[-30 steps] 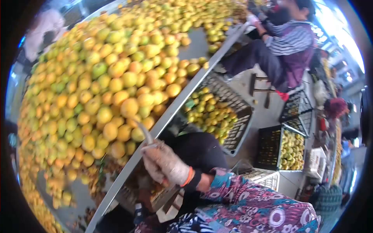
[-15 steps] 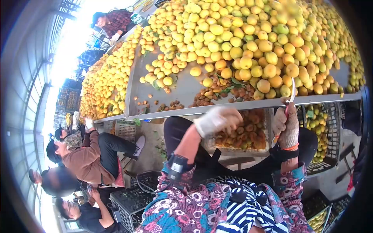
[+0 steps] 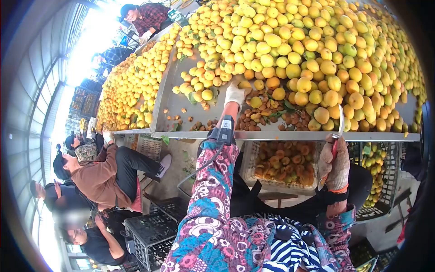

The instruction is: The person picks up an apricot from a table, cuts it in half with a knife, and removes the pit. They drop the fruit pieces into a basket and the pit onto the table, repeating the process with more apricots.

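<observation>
Over fruit (image 3: 303, 85) | left hand (image 3: 235, 93) outstretched, grip unclear | right hand (image 3: 335, 167) closed round upright knife (image 3: 341, 122)

Round, smooth-skinned fruit (image 3: 267, 59) in bright yellow, golden orange and touches of green covers much of a silvery-grey metal table (image 3: 208, 135). The left hand (image 3: 234, 94) wears a white fabric glove; the right hand (image 3: 334, 165) wears a dingy beige one, with an orange band (image 3: 340, 188) at its wrist. The curved metal knife (image 3: 341, 121) has a silver blade and red handle. Long fabric sleeves (image 3: 210, 181) mix magenta, teal and white in flowers and rings. A soft cloth garment (image 3: 290, 249) shows navy-and-white stripes.
</observation>
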`<move>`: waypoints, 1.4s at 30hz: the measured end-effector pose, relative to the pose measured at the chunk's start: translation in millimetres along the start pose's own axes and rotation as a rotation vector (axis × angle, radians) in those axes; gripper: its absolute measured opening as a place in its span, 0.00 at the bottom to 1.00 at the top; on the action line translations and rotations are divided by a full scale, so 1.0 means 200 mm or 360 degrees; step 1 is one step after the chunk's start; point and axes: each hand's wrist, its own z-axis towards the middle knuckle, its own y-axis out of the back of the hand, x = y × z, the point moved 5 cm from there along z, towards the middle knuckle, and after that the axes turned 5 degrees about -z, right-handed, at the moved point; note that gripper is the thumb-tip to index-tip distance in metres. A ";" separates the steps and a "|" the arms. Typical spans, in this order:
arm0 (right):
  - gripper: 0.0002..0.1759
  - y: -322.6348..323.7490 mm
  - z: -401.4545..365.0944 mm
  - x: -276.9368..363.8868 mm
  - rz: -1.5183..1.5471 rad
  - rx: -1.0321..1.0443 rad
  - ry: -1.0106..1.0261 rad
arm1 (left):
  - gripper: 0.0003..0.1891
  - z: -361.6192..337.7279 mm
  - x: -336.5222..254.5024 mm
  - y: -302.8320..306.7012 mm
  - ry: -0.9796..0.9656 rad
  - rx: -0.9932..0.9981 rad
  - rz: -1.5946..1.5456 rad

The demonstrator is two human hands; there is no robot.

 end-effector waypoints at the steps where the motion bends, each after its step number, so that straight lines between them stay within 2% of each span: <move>1: 0.21 -0.01 0.00 0.00 -0.0038 0.0024 0.0014 | 0.28 0.00 0.02 -0.01 0.0012 0.0047 -0.0100; 3: 0.20 -0.03 -0.01 0.00 -0.0138 0.0000 0.0048 | 0.28 -0.03 -0.02 0.01 0.0030 0.0135 -0.0299; 4: 0.20 -0.04 -0.01 -0.01 -0.0198 -0.0046 0.0069 | 0.30 -0.15 -0.07 0.03 0.0082 0.0258 -0.1070; 5: 0.19 -0.07 -0.01 -0.02 -0.0253 -0.0074 0.0085 | 0.30 -0.23 -0.13 0.05 0.0052 0.0287 -0.1360; 6: 0.18 -0.07 -0.01 -0.04 -0.0222 -0.0187 0.0006 | 0.29 -0.32 -0.16 0.09 0.0083 0.0251 -0.1440; 7: 0.18 -0.05 -0.01 -0.06 -0.0190 -0.0268 -0.0090 | 0.27 -0.30 -0.03 0.05 0.0210 0.0313 -0.1720; 8: 0.17 0.04 0.03 -0.11 -0.0177 -0.0214 -0.0157 | 0.24 -0.36 -0.07 0.10 0.0102 0.0185 -0.1609; 9: 0.16 -0.03 -0.03 -0.10 -0.0310 -0.0203 -0.0208 | 0.22 -0.42 -0.11 0.15 0.0004 0.0051 -0.1488; 10: 0.16 -0.06 -0.03 -0.11 -0.0385 -0.0233 -0.0086 | 0.18 -0.51 -0.18 0.20 0.0013 -0.0078 -0.1616; 11: 0.15 0.02 0.02 -0.14 -0.0461 -0.0219 -0.0037 | 0.15 -0.44 -0.07 0.15 0.0059 -0.0072 -0.1338; 12: 0.15 0.00 0.00 -0.16 -0.0482 -0.0190 -0.0014 | 0.17 -0.44 -0.06 0.12 -0.0080 -0.0192 -0.0678; 13: 0.15 0.00 0.01 -0.17 -0.0555 -0.0149 0.0063 | 0.15 -0.52 -0.14 0.15 0.0027 -0.0235 -0.0813; 15: 0.16 0.03 0.05 -0.21 -0.0531 -0.0071 0.0123 | 0.17 -0.36 0.02 -0.06 -0.0261 -0.0600 -0.0166; 17: 0.17 0.12 0.12 -0.28 -0.0609 -0.0070 0.0167 | 0.20 -0.44 -0.09 -0.09 -0.0359 -0.0472 0.0252; 18: 0.17 0.10 0.13 -0.28 -0.0644 -0.0080 0.0194 | 0.24 -0.39 -0.08 -0.15 -0.0236 -0.0292 0.0307; 22: 0.17 -0.02 0.00 -0.25 -0.0718 0.0029 0.0151 | 0.25 -0.49 -0.26 -0.05 0.0096 -0.0259 0.0231; 25: 0.17 0.04 0.01 -0.24 -0.0714 0.0026 0.0165 | 0.25 -0.40 -0.22 -0.11 0.0144 -0.0209 0.0208; 29: 0.18 0.05 0.01 -0.24 -0.0780 -0.0010 0.0140 | 0.21 -0.40 -0.27 -0.17 0.0048 -0.0364 0.0260; 31: 0.19 0.02 0.03 -0.26 -0.0775 0.0034 0.0153 | 0.20 -0.42 -0.30 -0.18 0.0208 -0.0083 0.0483; 35: 0.19 0.02 0.08 -0.31 -0.0719 0.0164 0.0161 | 0.20 -0.58 -0.46 -0.11 0.0133 0.0284 0.0537; 37: 0.19 0.02 0.10 -0.33 -0.0707 0.0149 0.0158 | 0.18 -0.57 -0.43 -0.24 -0.0115 0.0232 0.0729; 40: 0.19 0.01 0.10 -0.35 -0.0730 0.0077 0.0165 | 0.16 -0.60 -0.39 -0.30 -0.0133 -0.0014 0.0677; 42: 0.18 -0.01 0.09 -0.35 -0.0739 0.0043 0.0170 | 0.20 -0.64 -0.40 -0.27 -0.0182 -0.0147 0.0252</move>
